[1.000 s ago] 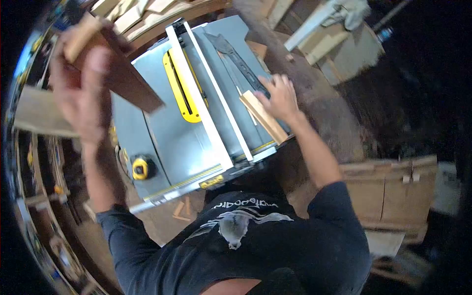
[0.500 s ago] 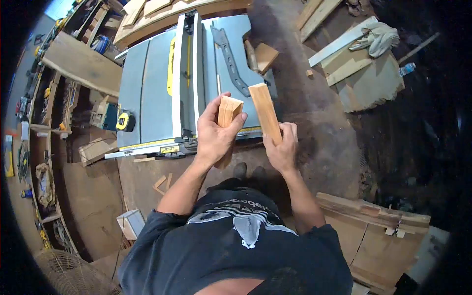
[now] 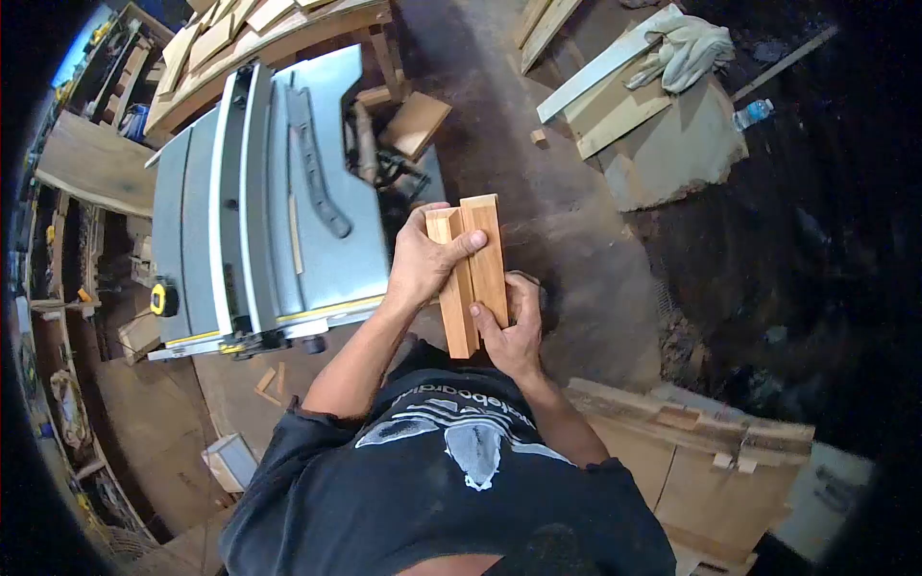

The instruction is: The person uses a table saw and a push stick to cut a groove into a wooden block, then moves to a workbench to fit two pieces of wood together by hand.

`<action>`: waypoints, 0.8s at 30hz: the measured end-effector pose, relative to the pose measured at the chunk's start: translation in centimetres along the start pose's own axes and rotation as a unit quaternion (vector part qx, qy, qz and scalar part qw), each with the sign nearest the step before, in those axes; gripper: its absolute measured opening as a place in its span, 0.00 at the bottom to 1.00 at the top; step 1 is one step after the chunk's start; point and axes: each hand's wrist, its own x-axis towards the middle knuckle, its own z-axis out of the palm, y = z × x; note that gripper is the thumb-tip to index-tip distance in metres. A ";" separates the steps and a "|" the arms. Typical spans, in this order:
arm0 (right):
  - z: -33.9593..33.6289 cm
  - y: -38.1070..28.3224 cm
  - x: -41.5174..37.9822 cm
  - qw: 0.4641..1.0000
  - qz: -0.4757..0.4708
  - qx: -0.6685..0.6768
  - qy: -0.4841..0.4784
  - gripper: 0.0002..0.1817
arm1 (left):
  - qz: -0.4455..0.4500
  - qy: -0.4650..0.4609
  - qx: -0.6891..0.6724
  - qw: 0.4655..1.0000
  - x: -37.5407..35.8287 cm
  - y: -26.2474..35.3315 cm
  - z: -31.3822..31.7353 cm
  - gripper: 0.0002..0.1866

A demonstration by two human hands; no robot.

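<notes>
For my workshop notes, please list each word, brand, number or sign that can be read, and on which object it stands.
"skateboard…": dark T-shirt, upside down; last letters unclear.
Yellow rail scale: too small to read.
Tape measure: too blurred to read.
Bottle label: too small.
Pale panel: dark marks, unreadable.

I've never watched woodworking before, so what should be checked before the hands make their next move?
1. Both pieces gripped: ok. The left hand holds the left wooden piece, its thumb reaching over the right wooden piece; the right hand grips the latter lower down.
2. Ends level: not ok. They look staggered in this view.
3. Hands clear of the table saw: ok. Both are off its edge.
4. Saw top bare: not ok. A grey slotted tool, thin strip and tape measure lie there.
5. Blade lowered: cannot tell. It isn't visible.
</notes>
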 end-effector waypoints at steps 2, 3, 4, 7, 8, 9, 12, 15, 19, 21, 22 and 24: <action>-4.1 3.5 1.7 0.998 0.012 0.048 -0.027 0.32 | 0.003 0.031 0.020 0.999 2.0 1.3 4.9 0.48; -6.0 4.8 4.0 0.994 0.013 0.098 -0.041 0.33 | 0.013 0.035 0.021 0.999 3.9 1.7 7.4 0.48; -8.1 5.8 5.8 0.994 0.012 0.099 -0.037 0.33 | 0.013 0.036 0.012 0.999 5.4 1.8 9.9 0.48; -14.5 6.8 9.1 0.992 0.043 0.100 -0.063 0.37 | -0.016 0.026 -0.004 1.000 7.4 3.6 16.0 0.48; -16.2 6.7 10.2 0.986 0.070 0.130 -0.080 0.39 | -0.017 0.024 0.007 1.000 8.1 4.2 17.5 0.47; -18.0 6.8 11.8 0.977 0.098 0.159 -0.099 0.41 | -0.018 0.025 0.019 0.999 8.9 5.0 19.1 0.46; -20.6 8.2 16.1 0.982 0.044 0.154 -0.103 0.46 | -0.038 0.042 0.019 0.998 11.4 7.1 22.6 0.46; -20.9 8.5 20.1 0.972 0.061 0.189 -0.125 0.49 | -0.035 0.066 0.028 0.997 14.4 7.6 23.5 0.47; -21.3 8.5 26.4 0.972 0.005 0.174 -0.160 0.51 | -0.012 0.118 0.035 0.992 19.8 8.2 24.8 0.51; -21.2 9.2 30.1 0.977 0.058 0.137 -0.153 0.52 | 0.009 0.133 0.024 0.991 23.7 8.0 25.1 0.53; -21.0 10.4 32.2 0.977 0.047 0.135 -0.157 0.52 | 0.014 0.116 -0.027 0.993 25.7 7.9 25.2 0.53; -20.2 11.9 37.2 0.972 0.041 0.173 -0.157 0.52 | 0.018 0.065 -0.095 0.993 30.3 8.0 24.7 0.54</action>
